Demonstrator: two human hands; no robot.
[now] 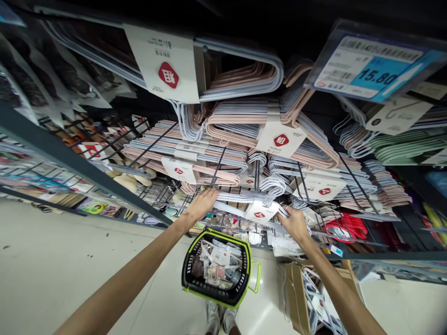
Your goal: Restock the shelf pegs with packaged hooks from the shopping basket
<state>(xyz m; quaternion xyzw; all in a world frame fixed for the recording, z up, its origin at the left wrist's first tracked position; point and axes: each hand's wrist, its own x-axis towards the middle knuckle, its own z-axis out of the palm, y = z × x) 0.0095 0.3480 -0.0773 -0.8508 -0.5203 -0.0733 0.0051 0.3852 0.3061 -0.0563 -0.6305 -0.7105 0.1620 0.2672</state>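
A pack of pale blue clothes hangers (232,204) with a white paper band and a red logo spans the gap between my hands, at the front of the wire shelf. My left hand (201,204) is closed at the pack's left end, its fingertips partly hidden. At the other end, the fingers of my right hand (295,224) wrap round the hangers beside the band. Behind it, more banded packs of pink and blue hangers (181,170) lie stacked on the shelf. Another large pack (240,90) sits higher up, close to the camera.
Below my hands a black basket with green trim (186,270) stands on the floor, with packaged goods inside. An open cardboard box (296,298) of hangers is at lower right. A price tag (370,70) juts out at upper right. A dark shelf post (87,160) slants across the left.
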